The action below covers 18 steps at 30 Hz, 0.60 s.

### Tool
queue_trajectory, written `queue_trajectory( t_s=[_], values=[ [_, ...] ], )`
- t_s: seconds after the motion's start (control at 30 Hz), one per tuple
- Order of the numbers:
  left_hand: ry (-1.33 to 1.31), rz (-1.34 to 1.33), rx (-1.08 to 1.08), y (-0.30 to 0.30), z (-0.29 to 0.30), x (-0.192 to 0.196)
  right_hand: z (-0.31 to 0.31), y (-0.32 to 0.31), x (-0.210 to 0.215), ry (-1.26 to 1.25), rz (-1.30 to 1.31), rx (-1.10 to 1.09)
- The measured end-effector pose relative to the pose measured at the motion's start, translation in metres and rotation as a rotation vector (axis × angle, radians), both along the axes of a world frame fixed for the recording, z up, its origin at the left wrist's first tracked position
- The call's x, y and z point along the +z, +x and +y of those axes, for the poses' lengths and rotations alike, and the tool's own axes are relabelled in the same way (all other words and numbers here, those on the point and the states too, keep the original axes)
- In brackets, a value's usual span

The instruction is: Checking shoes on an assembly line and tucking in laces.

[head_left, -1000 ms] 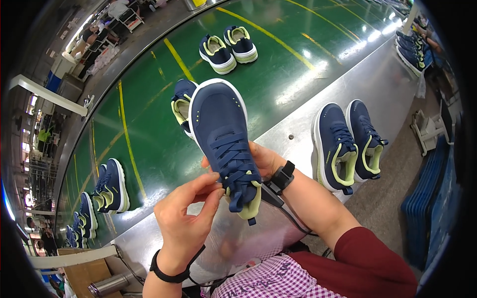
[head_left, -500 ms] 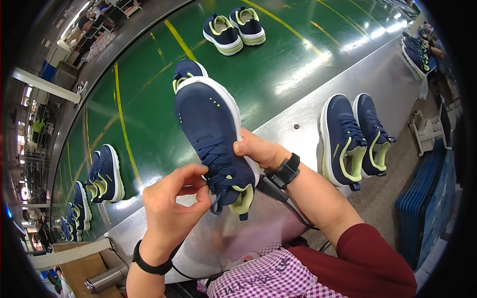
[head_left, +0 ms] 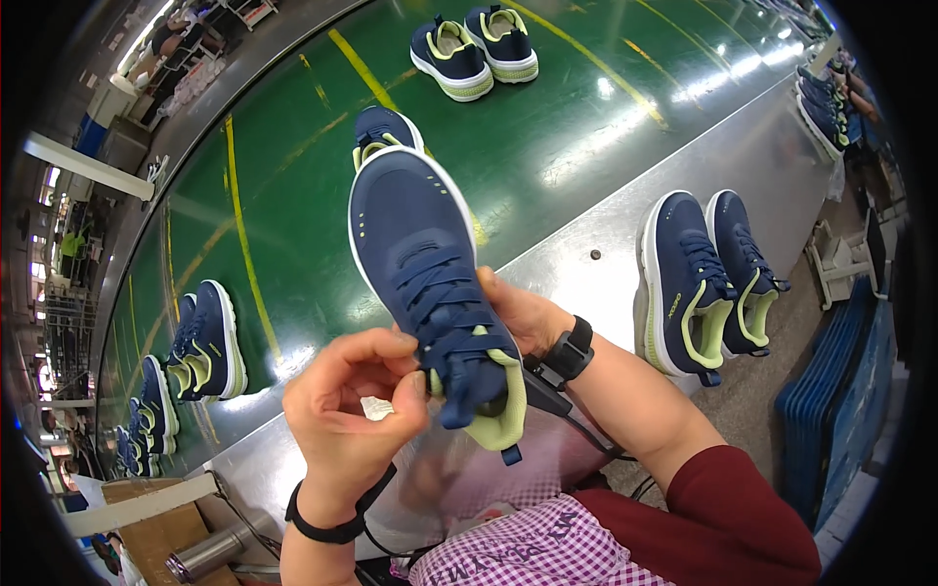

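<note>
A navy sneaker (head_left: 430, 293) with white sole edge and lime collar is held above the desk (head_left: 586, 264). The right hand (head_left: 523, 317) cups it underneath; left hand (head_left: 352, 410) fingers (head_left: 415, 386) pinch, seemingly, its laces.

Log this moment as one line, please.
left hand: pinching laces | right hand: holding navy shoe | beside: finished pair on metal ledge

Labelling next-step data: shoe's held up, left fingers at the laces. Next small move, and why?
Probably pull the lace end snug with the left hand. Its fingertips pinch at the laces beside the tongue of the navy shoe, while the right hand steadies it from beneath, toe pointing away. Whether the laces are slack I cannot tell.
</note>
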<state>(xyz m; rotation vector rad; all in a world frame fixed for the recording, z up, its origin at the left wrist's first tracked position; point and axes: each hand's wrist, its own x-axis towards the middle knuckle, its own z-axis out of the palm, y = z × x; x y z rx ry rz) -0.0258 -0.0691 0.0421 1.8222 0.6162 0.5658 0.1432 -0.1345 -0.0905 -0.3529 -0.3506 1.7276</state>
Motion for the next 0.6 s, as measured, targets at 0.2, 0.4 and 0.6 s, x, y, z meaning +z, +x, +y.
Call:
queue_trajectory(
  t_s=[0.2,0.4,0.6],
  values=[
    [-0.031,-0.110,-0.009,-0.008,-0.016,-0.007,-0.002,0.000,0.001,0.271,0.044,-0.010],
    [0.141,-0.060,-0.022,-0.010,-0.016,-0.001,-0.001,0.002,0.009,0.221,-0.039,-0.013],
    [0.234,0.064,0.037,-0.013,-0.020,0.002,0.002,0.007,0.007,0.136,-0.189,-0.011]
  ],
)
